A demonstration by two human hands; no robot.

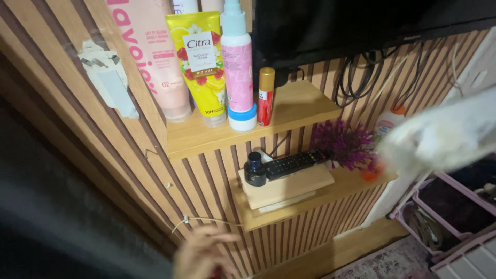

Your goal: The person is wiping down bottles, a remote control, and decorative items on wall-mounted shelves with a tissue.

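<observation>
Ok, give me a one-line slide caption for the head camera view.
A hand hovers below two slatted-wall shelves holding lotion bottles and a remote control beside a purple plant.

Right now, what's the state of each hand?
Left hand: blurred at the bottom edge, fingers loosely curled near a thin cord; its grip cannot be told.
Right hand: not in view.
</observation>
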